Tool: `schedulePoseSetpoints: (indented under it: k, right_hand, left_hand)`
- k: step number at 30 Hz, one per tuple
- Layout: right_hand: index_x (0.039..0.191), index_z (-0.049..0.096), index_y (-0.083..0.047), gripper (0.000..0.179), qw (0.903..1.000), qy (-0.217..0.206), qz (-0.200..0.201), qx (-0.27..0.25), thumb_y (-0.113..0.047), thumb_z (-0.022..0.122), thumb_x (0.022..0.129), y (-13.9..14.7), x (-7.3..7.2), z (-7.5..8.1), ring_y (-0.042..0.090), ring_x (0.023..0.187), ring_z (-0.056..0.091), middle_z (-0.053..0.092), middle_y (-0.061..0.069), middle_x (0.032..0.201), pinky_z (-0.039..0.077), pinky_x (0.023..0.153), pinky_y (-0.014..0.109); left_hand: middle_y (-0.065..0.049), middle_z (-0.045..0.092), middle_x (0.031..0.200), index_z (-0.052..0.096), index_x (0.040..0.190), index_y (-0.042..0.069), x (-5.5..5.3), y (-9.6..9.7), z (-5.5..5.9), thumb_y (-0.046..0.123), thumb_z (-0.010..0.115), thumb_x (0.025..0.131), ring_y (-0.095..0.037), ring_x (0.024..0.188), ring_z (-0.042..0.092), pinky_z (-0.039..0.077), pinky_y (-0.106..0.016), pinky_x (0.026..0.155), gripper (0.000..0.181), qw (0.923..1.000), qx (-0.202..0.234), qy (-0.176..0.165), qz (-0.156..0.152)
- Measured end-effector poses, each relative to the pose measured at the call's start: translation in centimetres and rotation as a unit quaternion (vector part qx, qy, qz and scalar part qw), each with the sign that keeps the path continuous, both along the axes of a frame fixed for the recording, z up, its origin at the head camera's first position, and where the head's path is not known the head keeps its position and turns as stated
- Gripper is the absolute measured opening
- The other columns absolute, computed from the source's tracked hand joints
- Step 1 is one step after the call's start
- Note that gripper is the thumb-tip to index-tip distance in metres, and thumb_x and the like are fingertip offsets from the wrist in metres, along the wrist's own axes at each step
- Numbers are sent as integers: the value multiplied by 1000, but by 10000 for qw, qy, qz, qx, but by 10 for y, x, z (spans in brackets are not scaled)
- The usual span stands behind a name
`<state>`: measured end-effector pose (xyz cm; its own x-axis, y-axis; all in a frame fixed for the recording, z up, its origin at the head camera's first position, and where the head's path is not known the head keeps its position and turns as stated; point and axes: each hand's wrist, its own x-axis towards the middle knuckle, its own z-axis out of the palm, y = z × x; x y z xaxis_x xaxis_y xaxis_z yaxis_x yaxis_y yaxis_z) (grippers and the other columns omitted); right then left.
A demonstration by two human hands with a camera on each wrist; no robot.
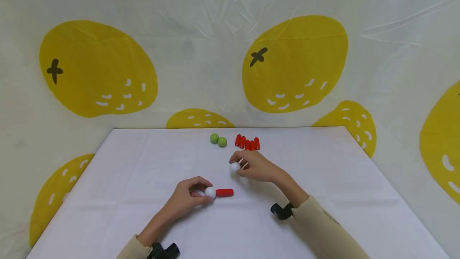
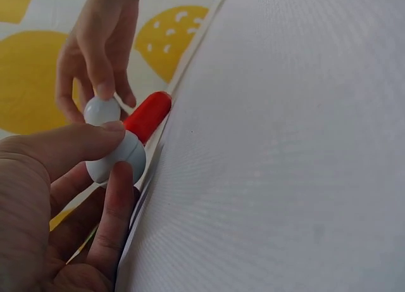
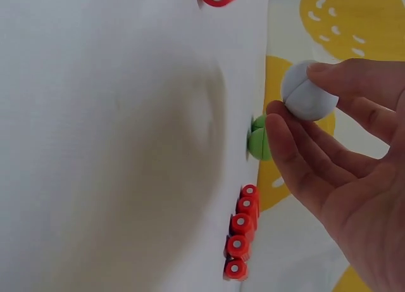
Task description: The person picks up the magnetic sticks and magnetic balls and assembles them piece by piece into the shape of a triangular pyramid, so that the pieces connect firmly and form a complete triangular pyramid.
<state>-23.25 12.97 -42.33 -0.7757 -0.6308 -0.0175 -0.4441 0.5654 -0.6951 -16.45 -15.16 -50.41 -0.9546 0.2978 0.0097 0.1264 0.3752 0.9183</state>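
Observation:
My left hand pinches a white ball between thumb and fingers, close over the white table. One end of a red rod meets that ball, and the rod points right; in the left wrist view the rod sticks out past the ball. Farther back and to the right, my right hand holds a second white ball by thumb and fingertips. A seam line runs across this ball in the right wrist view, where it is raised off the table.
Two green balls sit side by side near the table's back edge. To their right lies a row of several red rods, whose near ends show pale round spots. Behind the table hangs a yellow-patterned cloth.

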Motion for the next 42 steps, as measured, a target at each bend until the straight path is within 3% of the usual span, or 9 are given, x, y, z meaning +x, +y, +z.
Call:
schedulePoseSetpoints:
  k: [17,26,35,42]
  right_hand:
    - [122,65,-14,29,9984,-505,231,-145,-15,73,94,20,37,-17,14,100,66,70,-2,115,57,85,22]
    - [117,66,-18,26,9969,-665,351,-229,-17,76,93,18,41,-31,11,95,66,70,-6,108,56,85,21]
    - [126,63,-15,35,9978,-628,208,-1,-18,76,93,18,41,-29,13,98,64,70,-1,110,56,85,22]
    - [121,66,-15,29,9979,-599,244,-41,-18,75,94,19,42,-28,15,99,63,69,-1,108,55,86,21]
  left_hand:
    - [-6,74,111,73,114,15,-2,-3,2,24,86,84,-11,97,70,58,-20,79,34,9997,224,-15,-89]
    - [-3,74,112,73,115,15,-2,-4,1,26,86,84,-14,100,71,59,-20,81,35,9995,240,-169,-121]
    - [-10,74,112,73,115,11,0,-2,0,20,86,84,-9,96,70,59,-20,79,36,9991,348,-54,-238]
    - [-3,74,111,75,117,16,1,-2,1,23,86,84,-8,96,69,59,-21,78,36,9996,156,10,-217]
